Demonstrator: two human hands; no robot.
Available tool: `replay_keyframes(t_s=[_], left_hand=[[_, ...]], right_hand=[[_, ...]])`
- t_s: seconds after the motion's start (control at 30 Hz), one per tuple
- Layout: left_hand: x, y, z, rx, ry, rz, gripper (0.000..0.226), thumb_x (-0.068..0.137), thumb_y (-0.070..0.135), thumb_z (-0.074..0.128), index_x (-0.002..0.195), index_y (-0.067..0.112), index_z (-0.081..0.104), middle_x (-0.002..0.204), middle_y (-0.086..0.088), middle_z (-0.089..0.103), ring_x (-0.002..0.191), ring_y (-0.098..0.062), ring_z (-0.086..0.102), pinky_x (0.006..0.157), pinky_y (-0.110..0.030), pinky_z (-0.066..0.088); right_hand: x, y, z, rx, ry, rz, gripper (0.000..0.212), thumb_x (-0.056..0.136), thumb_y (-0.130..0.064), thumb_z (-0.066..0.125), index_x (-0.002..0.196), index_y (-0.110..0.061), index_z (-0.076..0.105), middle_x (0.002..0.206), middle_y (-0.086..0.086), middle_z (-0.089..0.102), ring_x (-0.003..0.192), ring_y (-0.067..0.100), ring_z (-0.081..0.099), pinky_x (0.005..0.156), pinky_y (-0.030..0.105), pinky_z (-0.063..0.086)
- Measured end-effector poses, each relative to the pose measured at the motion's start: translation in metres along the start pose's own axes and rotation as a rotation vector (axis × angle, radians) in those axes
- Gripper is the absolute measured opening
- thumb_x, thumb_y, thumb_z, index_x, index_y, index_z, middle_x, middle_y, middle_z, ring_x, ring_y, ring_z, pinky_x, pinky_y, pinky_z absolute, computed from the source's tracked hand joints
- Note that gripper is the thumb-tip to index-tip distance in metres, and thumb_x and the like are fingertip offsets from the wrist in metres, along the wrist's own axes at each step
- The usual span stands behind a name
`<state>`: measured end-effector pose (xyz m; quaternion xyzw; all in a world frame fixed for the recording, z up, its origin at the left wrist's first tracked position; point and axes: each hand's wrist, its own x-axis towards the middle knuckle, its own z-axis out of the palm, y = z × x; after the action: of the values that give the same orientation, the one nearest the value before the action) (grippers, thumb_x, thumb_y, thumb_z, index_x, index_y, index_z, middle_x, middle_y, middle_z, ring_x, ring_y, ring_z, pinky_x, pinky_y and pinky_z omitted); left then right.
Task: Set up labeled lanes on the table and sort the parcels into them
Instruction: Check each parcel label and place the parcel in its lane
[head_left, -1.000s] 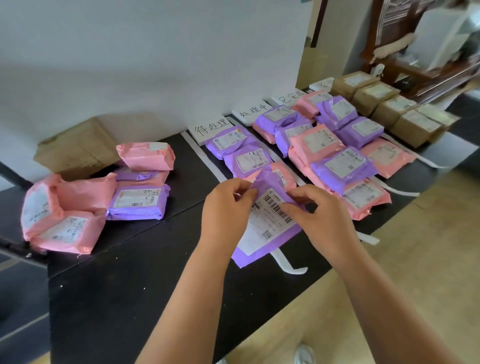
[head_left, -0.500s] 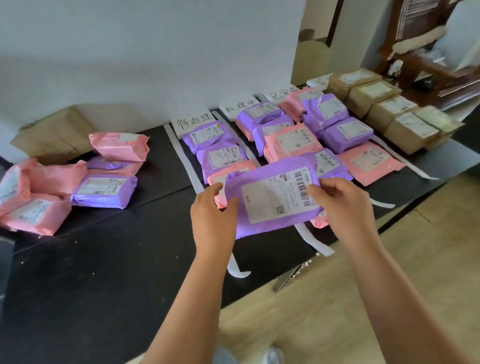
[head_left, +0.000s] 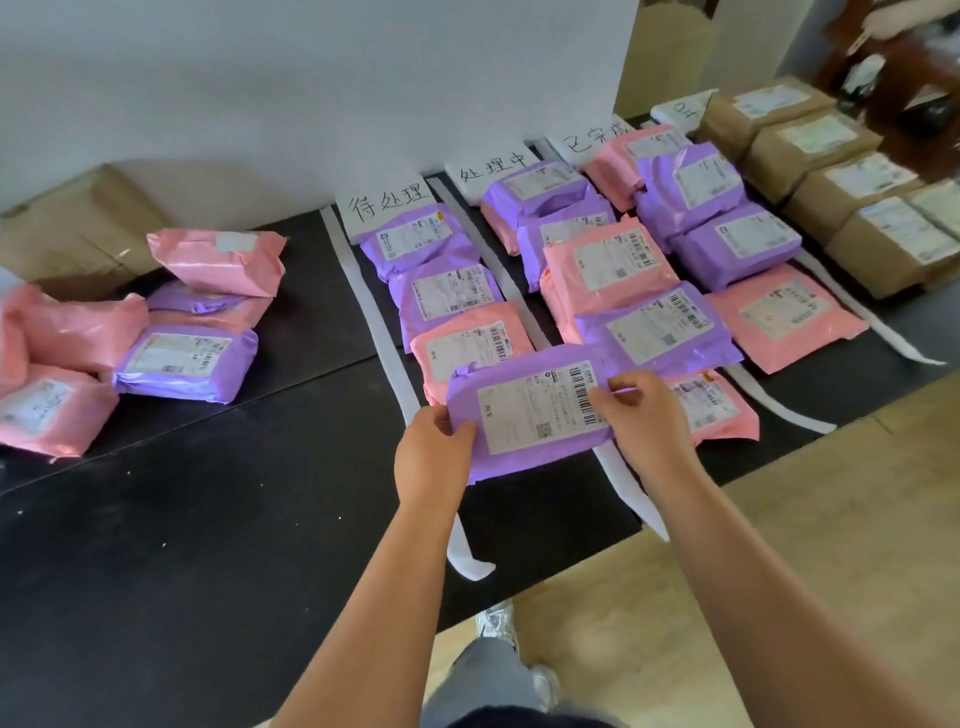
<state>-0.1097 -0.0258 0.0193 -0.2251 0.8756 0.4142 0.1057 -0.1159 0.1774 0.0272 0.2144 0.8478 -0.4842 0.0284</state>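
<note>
The purple parcel (head_left: 524, 415) was held over the near end of the lane (head_left: 540, 514) headed by the leftmost label card (head_left: 387, 208), fingers of my left hand (head_left: 434, 460) and right hand (head_left: 647, 415) clamped on its two ends. Sorting was mid-placement, I judged; next, set it down flat within that lane.

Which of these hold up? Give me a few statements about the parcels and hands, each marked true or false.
1. The left hand and right hand hold one purple parcel. True.
2. Its label faces down. False: it faces up, with the barcode showing.
3. The pile at the left is all pink. False: it also includes a purple one.
4. White strips divide the lanes. True.
</note>
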Motion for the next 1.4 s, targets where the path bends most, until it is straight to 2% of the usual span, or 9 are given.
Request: replay_keyframes(t_s=[0.2, 0.33, 0.53, 0.73, 0.83, 1.03, 1.17, 1.3, 1.4], left_hand=[[0.028, -0.017, 0.018, 0.082, -0.052, -0.089, 0.01, 0.096, 0.025, 0.058, 0.098, 0.02, 0.049, 0.08, 0.008, 0.052, 0.064, -0.007, 0.05, 0.05, -0.022, 0.035], [0.035, -0.027, 0.03, 0.124, -0.054, -0.17, 0.013, 0.097, 0.025, 0.059, 0.098, 0.021, 0.047, 0.09, 0.004, 0.055, 0.065, -0.008, 0.051, 0.047, -0.019, 0.034], [0.045, -0.031, 0.045, 0.151, -0.067, -0.191, 0.004, 0.098, 0.022, 0.053, 0.097, 0.021, 0.049, 0.092, 0.004, 0.059, 0.07, -0.01, 0.055, 0.051, -0.022, 0.041], [0.049, -0.026, 0.057, 0.06, 0.036, -0.233, 0.015, 0.102, 0.021, 0.046, 0.116, 0.019, 0.048, 0.099, 0.006, 0.055, 0.08, -0.012, 0.058, 0.06, -0.026, 0.05], [0.047, -0.025, 0.064, 0.034, 0.04, -0.232, 0.023, 0.102, 0.022, 0.046, 0.124, 0.018, 0.051, 0.113, 0.002, 0.059, 0.097, -0.017, 0.06, 0.069, -0.028, 0.055], [0.043, -0.021, 0.068, 0.035, 0.026, -0.221, 0.034, 0.102, 0.021, 0.048, 0.135, 0.018, 0.05, 0.131, -0.003, 0.054, 0.113, -0.021, 0.058, 0.086, -0.033, 0.057], [0.038, -0.018, 0.062, 0.059, 0.049, -0.191, 0.043, 0.1, 0.017, 0.049, 0.143, 0.017, 0.046, 0.142, -0.004, 0.047, 0.119, -0.021, 0.056, 0.081, -0.024, 0.05], [0.031, -0.013, 0.055, 0.035, 0.108, -0.165, 0.04, 0.098, 0.017, 0.053, 0.138, 0.021, 0.051, 0.137, -0.003, 0.051, 0.11, -0.02, 0.061, 0.062, -0.013, 0.046], [0.019, -0.006, 0.044, 0.02, 0.164, -0.147, 0.042, 0.099, 0.017, 0.053, 0.141, 0.021, 0.049, 0.144, -0.002, 0.045, 0.121, -0.02, 0.055, 0.079, -0.023, 0.05]], right_hand=[[0.036, 0.019, 0.035, -0.192, -0.122, 0.047, 0.015, 0.097, -0.028, 0.061, 0.108, -0.019, 0.06, 0.103, -0.002, 0.068, 0.093, 0.017, 0.065, 0.069, 0.022, 0.048], [0.044, 0.032, 0.048, -0.337, -0.211, 0.037, 0.015, 0.098, -0.022, 0.059, 0.111, -0.014, 0.062, 0.106, 0.0, 0.068, 0.087, 0.011, 0.058, 0.052, 0.008, 0.033], [0.064, 0.048, 0.058, -0.324, -0.293, 0.02, 0.019, 0.098, -0.018, 0.059, 0.117, -0.015, 0.06, 0.117, 0.003, 0.068, 0.106, 0.02, 0.066, 0.063, 0.013, 0.042], [0.082, 0.058, 0.065, -0.314, -0.331, -0.028, 0.023, 0.098, -0.019, 0.059, 0.121, -0.02, 0.054, 0.117, -0.003, 0.066, 0.104, 0.013, 0.064, 0.062, 0.012, 0.043], [0.089, 0.062, 0.066, -0.328, -0.346, -0.054, 0.028, 0.097, -0.016, 0.059, 0.123, -0.022, 0.055, 0.12, -0.001, 0.065, 0.109, 0.018, 0.065, 0.074, 0.023, 0.055], [0.098, 0.054, 0.064, -0.416, -0.347, -0.081, 0.033, 0.096, -0.017, 0.058, 0.127, -0.026, 0.054, 0.119, -0.001, 0.066, 0.109, 0.021, 0.064, 0.092, 0.044, 0.055], [0.101, 0.049, 0.058, -0.362, -0.357, -0.088, 0.027, 0.095, -0.015, 0.058, 0.122, -0.022, 0.056, 0.113, 0.002, 0.067, 0.103, 0.022, 0.067, 0.082, 0.039, 0.059], [0.1, 0.041, 0.048, -0.333, -0.307, -0.118, 0.021, 0.098, -0.017, 0.052, 0.118, -0.017, 0.057, 0.105, 0.001, 0.065, 0.083, 0.015, 0.065, 0.059, 0.022, 0.053], [0.098, 0.029, 0.045, -0.319, -0.309, -0.177, 0.026, 0.099, -0.017, 0.05, 0.123, -0.017, 0.059, 0.112, 0.004, 0.066, 0.1, 0.022, 0.067, 0.059, 0.02, 0.048]])
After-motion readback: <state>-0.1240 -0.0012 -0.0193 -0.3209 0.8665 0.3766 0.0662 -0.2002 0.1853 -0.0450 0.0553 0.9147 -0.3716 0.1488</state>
